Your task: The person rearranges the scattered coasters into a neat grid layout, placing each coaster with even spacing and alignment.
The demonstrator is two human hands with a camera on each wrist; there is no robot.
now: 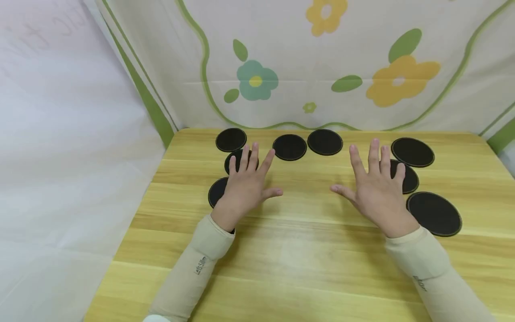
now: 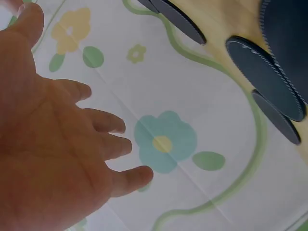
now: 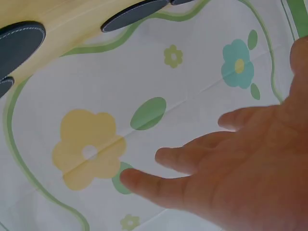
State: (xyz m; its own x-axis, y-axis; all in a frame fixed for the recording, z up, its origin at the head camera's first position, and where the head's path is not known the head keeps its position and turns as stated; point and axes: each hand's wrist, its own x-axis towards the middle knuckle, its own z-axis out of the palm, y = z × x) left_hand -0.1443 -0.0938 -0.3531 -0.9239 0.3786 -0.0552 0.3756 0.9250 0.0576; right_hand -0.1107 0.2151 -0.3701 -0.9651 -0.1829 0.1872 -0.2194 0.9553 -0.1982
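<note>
My left hand [image 1: 244,190] is held over the table with its fingers spread and nothing in it. Beneath and beside it lie three round black coasters, the far one [image 1: 231,140], a middle one [image 1: 230,164] partly hidden by fingers, and a near one [image 1: 216,193] partly behind the hand. My right hand [image 1: 380,197] also has spread fingers and holds nothing. To its right are three more coasters, a far one [image 1: 413,152], a partly covered one [image 1: 409,180] and a near one [image 1: 434,213]. Pale stitching rims the coasters [image 2: 262,77] in the left wrist view.
Two coasters, a left one [image 1: 289,147] and a right one [image 1: 325,142], lie near the far edge of the wood-grain table [image 1: 297,259]. Behind rises a white flowered cloth [image 1: 293,58]; a white sheet [image 1: 64,156] hangs at the left.
</note>
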